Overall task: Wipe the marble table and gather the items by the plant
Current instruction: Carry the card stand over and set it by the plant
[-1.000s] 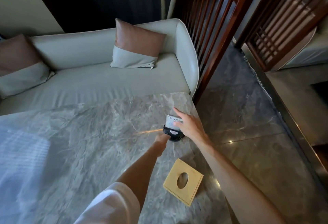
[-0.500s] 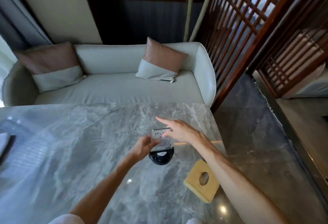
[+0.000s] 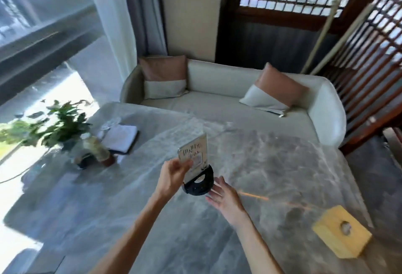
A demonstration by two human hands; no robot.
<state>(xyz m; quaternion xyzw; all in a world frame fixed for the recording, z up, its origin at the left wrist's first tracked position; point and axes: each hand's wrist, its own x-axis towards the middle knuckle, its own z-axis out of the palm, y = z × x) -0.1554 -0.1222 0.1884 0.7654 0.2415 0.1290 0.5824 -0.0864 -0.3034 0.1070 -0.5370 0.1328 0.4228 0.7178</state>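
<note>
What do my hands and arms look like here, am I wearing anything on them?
The left hand and right hand are bare, no gloves. No sleeve, watch or bracelet shows on either forearm up to the picture's edge. Rings are too blurred to tell.

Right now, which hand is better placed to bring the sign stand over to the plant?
The left hand: it pinches the sign stand by its card, and the plant is on that side. The right hand is open, beside the base.

Plant [image 3: 63, 121] blurred, objects [image 3: 95, 152] beside it indistinct, sign [image 3: 195, 149] lettering unreadable
</note>
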